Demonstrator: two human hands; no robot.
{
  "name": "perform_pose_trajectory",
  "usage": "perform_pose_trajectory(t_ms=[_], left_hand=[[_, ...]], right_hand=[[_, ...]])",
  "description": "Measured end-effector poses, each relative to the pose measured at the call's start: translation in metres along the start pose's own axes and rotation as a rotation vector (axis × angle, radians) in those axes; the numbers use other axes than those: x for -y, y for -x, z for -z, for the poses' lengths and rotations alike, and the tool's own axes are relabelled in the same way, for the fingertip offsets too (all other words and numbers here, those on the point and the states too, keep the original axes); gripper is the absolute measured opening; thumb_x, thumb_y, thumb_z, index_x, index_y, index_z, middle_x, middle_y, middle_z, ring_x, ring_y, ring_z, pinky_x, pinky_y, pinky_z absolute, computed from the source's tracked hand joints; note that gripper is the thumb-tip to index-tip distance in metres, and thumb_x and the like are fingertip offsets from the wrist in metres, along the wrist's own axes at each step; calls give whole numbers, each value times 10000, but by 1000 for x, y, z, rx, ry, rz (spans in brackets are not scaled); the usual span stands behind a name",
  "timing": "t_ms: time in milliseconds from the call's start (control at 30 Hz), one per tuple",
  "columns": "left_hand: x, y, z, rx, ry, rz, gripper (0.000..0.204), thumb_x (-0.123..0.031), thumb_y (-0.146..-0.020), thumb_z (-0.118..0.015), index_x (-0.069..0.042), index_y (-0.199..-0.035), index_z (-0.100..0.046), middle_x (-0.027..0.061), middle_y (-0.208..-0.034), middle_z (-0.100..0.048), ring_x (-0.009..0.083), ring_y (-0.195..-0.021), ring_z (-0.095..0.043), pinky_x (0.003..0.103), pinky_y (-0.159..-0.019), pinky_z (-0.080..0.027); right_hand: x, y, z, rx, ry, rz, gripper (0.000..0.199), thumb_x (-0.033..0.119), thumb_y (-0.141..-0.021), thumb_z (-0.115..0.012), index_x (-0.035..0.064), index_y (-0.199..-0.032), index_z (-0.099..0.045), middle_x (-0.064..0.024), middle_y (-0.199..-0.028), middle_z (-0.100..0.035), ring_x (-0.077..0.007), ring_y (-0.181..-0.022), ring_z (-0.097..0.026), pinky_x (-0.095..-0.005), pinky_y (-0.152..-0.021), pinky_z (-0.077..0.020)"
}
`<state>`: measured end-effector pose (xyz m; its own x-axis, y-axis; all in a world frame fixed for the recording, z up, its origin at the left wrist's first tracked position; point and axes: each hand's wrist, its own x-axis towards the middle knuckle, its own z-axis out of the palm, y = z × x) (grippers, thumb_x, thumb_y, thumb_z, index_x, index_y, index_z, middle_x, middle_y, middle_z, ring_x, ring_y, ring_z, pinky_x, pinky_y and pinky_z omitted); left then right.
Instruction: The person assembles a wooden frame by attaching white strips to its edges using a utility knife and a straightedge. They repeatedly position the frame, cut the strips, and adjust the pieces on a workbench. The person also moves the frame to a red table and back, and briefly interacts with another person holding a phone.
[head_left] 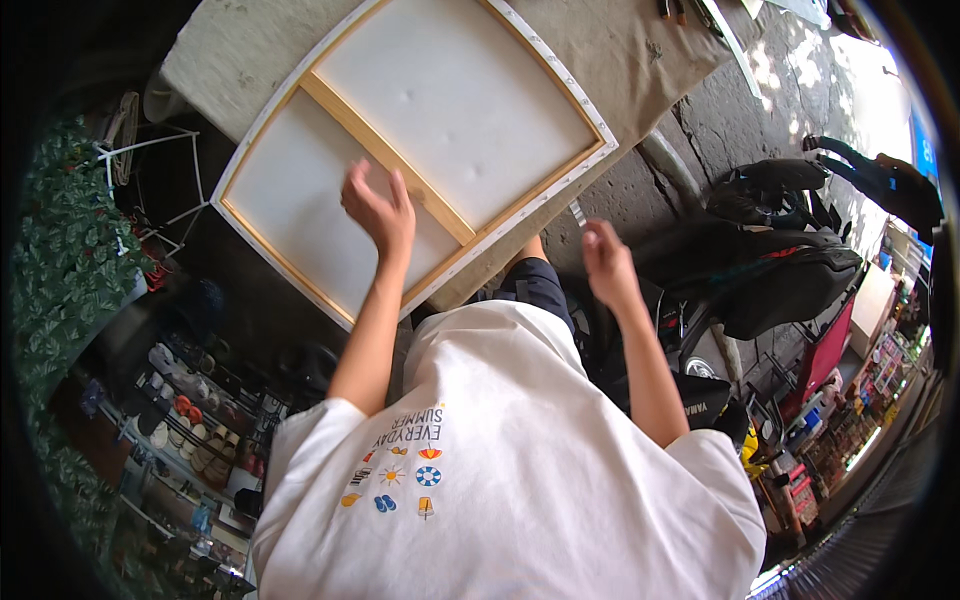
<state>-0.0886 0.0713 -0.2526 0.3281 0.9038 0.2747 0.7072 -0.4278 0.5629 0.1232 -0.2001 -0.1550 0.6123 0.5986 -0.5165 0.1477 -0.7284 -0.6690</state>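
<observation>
A stretched canvas lies face down, its white back and wooden frame with one crossbar turned up. Over its near left part hovers my left hand, thumb and fingers apart, with nothing seen in it. My right hand is off the canvas's near right corner, fingers curled in and slightly blurred. A small pale metallic strip shows by its fingertips; whether I hold it, I cannot tell. White folded edges with small fastening marks run around the frame.
The canvas rests on a table with a beige cloth. To the right stands a dark motorbike on cracked paving. Left are green leaves, a white metal rack and shelves of shoes. Tools lie at the table's far edge.
</observation>
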Motion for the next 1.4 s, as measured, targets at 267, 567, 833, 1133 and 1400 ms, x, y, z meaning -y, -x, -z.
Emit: perform_pose_trajectory(t_ms=[267, 567, 833, 1133, 1400], left_hand=[[-6, -70, -71, -145, -61, 151, 635, -65, -942, -530, 51, -1500, -249, 335, -1540, -282, 466, -1452, -287, 580, -1175, -237], [13, -66, -72, -37, -149, 91, 590, -42, -935, -485, 53, -1491, -311, 356, -1553, -257, 488, -1453, -275, 598, -1183, -223], [6, -63, -68, -99, -71, 87, 554, -60, -925, -517, 76, -1450, -406, 364, -1529, -301, 522, -1372, -361, 558, -1146, -315], [9, -62, -69, -106, -83, 54, 544, -58, -933, -513, 70, -1452, -412, 371, -1525, -309, 544, -1335, -396, 564, -1130, -328], [5, -61, -67, -81, -70, 59, 545, -56, -942, -501, 84, -1458, -393, 374, -1533, -287, 533, -1392, -336, 571, -1152, -291]], right_hand=[[10, 2, -48, 179, 361, 194, 199, 167, -1003, -538, 35, -1151, -522, -221, -894, -691, -450, -758, -656, -512, -655, -528], [11, 6, -49, 132, 454, 187, 328, 173, -983, -571, 88, -1300, -579, -177, -854, -696, -391, -719, -674, -477, -636, -551], [22, -6, -41, 235, 241, 64, 287, 178, -984, -542, 35, -1212, -643, -253, -810, -689, -449, -726, -667, -522, -686, -543], [45, -27, -23, 508, -16, -381, 302, 230, -1004, -571, -5, -1153, -689, -252, -746, -655, -436, -698, -664, -411, -665, -541], [5, -32, -28, 429, 10, -94, 306, 263, -1029, -567, 61, -1204, -714, -132, -663, -688, -252, -536, -650, -379, -572, -516]])
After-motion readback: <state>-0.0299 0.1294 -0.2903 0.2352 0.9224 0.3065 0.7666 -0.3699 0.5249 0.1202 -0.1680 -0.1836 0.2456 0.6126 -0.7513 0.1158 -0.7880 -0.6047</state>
